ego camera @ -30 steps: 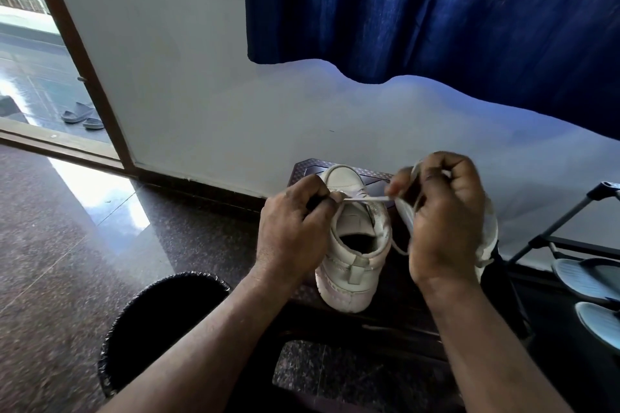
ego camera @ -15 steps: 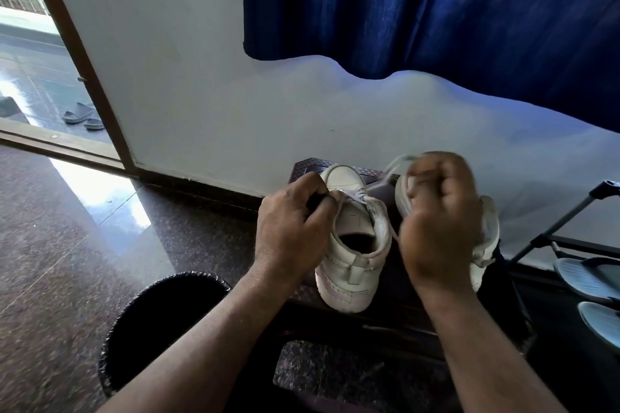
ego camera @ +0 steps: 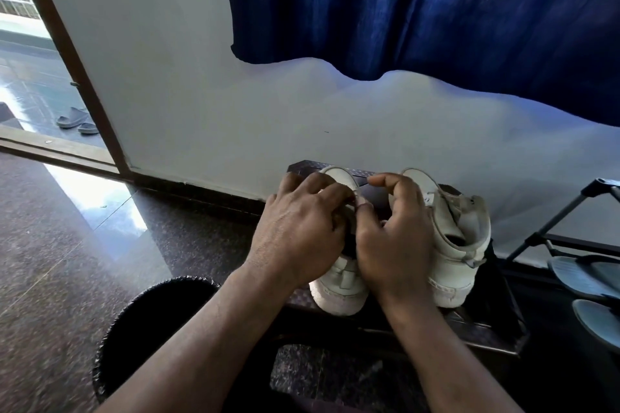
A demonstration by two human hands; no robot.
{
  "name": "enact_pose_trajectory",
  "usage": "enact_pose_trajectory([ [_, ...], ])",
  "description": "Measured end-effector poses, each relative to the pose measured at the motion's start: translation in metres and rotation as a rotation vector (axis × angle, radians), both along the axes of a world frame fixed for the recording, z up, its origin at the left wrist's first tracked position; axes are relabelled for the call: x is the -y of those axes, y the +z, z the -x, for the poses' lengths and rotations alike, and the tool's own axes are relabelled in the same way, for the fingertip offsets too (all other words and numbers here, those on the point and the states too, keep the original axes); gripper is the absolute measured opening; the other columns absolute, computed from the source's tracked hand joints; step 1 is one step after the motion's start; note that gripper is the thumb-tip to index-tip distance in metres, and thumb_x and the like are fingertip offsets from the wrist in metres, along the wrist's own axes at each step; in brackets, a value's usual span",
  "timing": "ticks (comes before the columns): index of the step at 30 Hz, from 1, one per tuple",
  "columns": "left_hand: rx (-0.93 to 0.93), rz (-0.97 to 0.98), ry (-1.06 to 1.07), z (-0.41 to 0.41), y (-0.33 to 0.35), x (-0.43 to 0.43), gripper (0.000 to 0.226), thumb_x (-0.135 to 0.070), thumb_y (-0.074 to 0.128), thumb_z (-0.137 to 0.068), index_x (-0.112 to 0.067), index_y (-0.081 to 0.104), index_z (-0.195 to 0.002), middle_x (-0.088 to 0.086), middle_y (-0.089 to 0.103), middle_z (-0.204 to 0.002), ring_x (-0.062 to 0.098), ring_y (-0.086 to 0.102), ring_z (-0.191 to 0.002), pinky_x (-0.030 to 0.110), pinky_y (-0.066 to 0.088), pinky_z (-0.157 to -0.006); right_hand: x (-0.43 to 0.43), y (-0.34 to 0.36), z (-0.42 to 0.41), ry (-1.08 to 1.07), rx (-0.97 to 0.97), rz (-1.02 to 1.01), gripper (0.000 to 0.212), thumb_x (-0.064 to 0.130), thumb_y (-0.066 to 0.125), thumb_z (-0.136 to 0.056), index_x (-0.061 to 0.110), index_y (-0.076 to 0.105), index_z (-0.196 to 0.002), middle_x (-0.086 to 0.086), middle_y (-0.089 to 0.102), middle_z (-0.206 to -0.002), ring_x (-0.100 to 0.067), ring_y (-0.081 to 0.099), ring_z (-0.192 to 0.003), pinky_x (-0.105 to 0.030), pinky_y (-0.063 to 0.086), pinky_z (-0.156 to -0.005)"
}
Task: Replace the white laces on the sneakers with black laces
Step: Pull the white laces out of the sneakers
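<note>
Two white sneakers stand side by side on a dark patterned stool against the wall. Both hands meet over the lacing of the left sneaker and hide most of its upper. My left hand lies over its left side with the fingers curled onto the toe end, holding the shoe. My right hand comes in from the right, and its thumb and fingers pinch a short piece of white lace at the eyelets. The right sneaker stands untouched, its tongue loose. No black lace is in view.
A black round bin stands on the dark polished floor at lower left. A metal shoe rack with grey sandals is at the right. A blue curtain hangs above. An open doorway with slippers lies at far left.
My right hand, which pulled the white lace out to the right and up, has come back left to the left sneaker's eyelets. My left hand shifted slightly over the shoe.
</note>
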State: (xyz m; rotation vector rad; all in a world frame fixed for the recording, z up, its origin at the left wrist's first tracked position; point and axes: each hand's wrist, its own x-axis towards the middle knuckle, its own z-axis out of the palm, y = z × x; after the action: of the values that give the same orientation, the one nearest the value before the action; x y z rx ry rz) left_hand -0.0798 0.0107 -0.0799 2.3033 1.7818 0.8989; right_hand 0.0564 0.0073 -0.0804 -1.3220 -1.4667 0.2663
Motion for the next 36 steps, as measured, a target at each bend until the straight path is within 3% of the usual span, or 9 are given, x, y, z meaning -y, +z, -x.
enact_pose_trajectory([
  [10, 0.038, 0.06, 0.065, -0.006, 0.019, -0.014, 0.012, -0.032, 0.061, -0.087, -0.033, 0.069, -0.096, -0.012, 0.061, -0.105, 0.019, 0.05, -0.107, 0.027, 0.042, -0.085, -0.006, 0.0, -0.002, 0.02, 0.069, 0.09, 0.021, 0.02, 0.06, -0.077, 0.024, 0.069, -0.095, 0.009, 0.069, -0.097, -0.02, 0.064, -0.095, -0.039, 0.054, -0.084],
  [14, 0.265, 0.142, 0.113, -0.012, 0.025, -0.016, 0.016, -0.013, 0.063, -0.078, -0.029, 0.067, -0.082, -0.01, 0.067, -0.09, 0.009, 0.06, -0.086, 0.024, 0.046, -0.066, -0.006, -0.001, -0.001, 0.019, 0.025, 0.088, 0.019, 0.02, 0.058, -0.078, 0.023, 0.07, -0.093, 0.008, 0.067, -0.098, -0.018, 0.062, -0.096, -0.037, 0.053, -0.084],
  [16, 0.475, 0.213, 0.148, -0.017, 0.022, -0.016, 0.017, -0.01, 0.065, -0.077, -0.027, 0.066, -0.078, -0.007, 0.07, -0.084, 0.005, 0.062, -0.076, 0.021, 0.046, -0.061, -0.006, -0.003, -0.002, 0.01, 0.036, 0.073, 0.018, 0.019, 0.058, -0.078, 0.022, 0.069, -0.092, 0.007, 0.066, -0.098, -0.019, 0.06, -0.096, -0.036, 0.05, -0.084],
  [19, 1.279, 0.372, 0.171, -0.012, 0.022, -0.018, 0.007, -0.014, 0.07, -0.082, -0.017, 0.068, -0.076, 0.008, 0.07, -0.078, 0.018, 0.064, -0.063, 0.031, 0.051, -0.063, -0.006, -0.005, -0.002, -0.006, 0.05, 0.046, 0.016, 0.01, 0.061, -0.081, 0.023, 0.066, -0.09, 0.007, 0.065, -0.096, -0.018, 0.057, -0.095, -0.036, 0.048, -0.084],
  [21, 1.516, 0.456, 0.175, -0.006, 0.022, -0.016, 0.013, -0.012, 0.064, -0.098, -0.012, 0.065, -0.085, 0.006, 0.061, -0.068, 0.012, 0.053, -0.045, 0.024, 0.045, -0.048, -0.005, -0.005, -0.002, 0.004, 0.046, 0.055, 0.017, 0.008, 0.061, -0.084, 0.024, 0.065, -0.091, 0.007, 0.064, -0.097, -0.017, 0.057, -0.096, -0.035, 0.049, -0.085],
  [24, 1.358, 0.391, 0.07, 0.004, 0.024, -0.014, 0.009, -0.007, 0.067, -0.098, -0.01, 0.059, -0.096, -0.002, 0.06, -0.065, 0.006, 0.052, -0.047, 0.019, 0.043, -0.045, -0.006, -0.006, -0.002, 0.009, 0.038, 0.05, 0.017, 0.011, 0.058, -0.084, 0.024, 0.065, -0.091, 0.007, 0.064, -0.098, -0.018, 0.059, -0.096, -0.039, 0.051, -0.084],
  [28, 0.567, 0.298, -0.007, 0.025, 0.029, -0.021, 0.009, -0.031, 0.078, -0.093, -0.023, 0.073, -0.09, 0.002, 0.067, -0.066, 0.011, 0.054, -0.057, 0.026, 0.041, -0.057, -0.007, -0.007, -0.002, -0.001, 0.036, 0.038, 0.018, 0.01, 0.059, -0.083, 0.025, 0.065, -0.091, 0.007, 0.065, -0.097, -0.019, 0.06, -0.094, -0.041, 0.052, -0.083],
  [31, 0.423, 0.212, 0.091, 0.031, 0.023, -0.025, 0.016, -0.029, 0.074, -0.095, -0.024, 0.075, -0.08, -0.008, 0.07, -0.065, 0.006, 0.056, -0.058, 0.028, 0.043, -0.063, -0.006, -0.008, -0.001, 0.0, 0.024, 0.023, 0.016, 0.013, 0.056, -0.083, 0.024, 0.065, -0.091, 0.008, 0.065, -0.096, -0.017, 0.061, -0.094, -0.04, 0.052, -0.083],
  [36, 1.41, 0.423, 0.042, 0.032, 0.023, -0.026, 0.03, -0.026, 0.054, -0.108, -0.015, 0.058, -0.081, 0.004, 0.054, -0.07, 0.011, 0.038, -0.05, 0.019, 0.028, -0.039, -0.008, -0.009, 0.0, -0.004, 0.009, 0.015, 0.017, 0.011, 0.056, -0.083, 0.024, 0.064, -0.091, 0.009, 0.065, -0.095, -0.017, 0.061, -0.093, -0.041, 0.053, -0.082],
])
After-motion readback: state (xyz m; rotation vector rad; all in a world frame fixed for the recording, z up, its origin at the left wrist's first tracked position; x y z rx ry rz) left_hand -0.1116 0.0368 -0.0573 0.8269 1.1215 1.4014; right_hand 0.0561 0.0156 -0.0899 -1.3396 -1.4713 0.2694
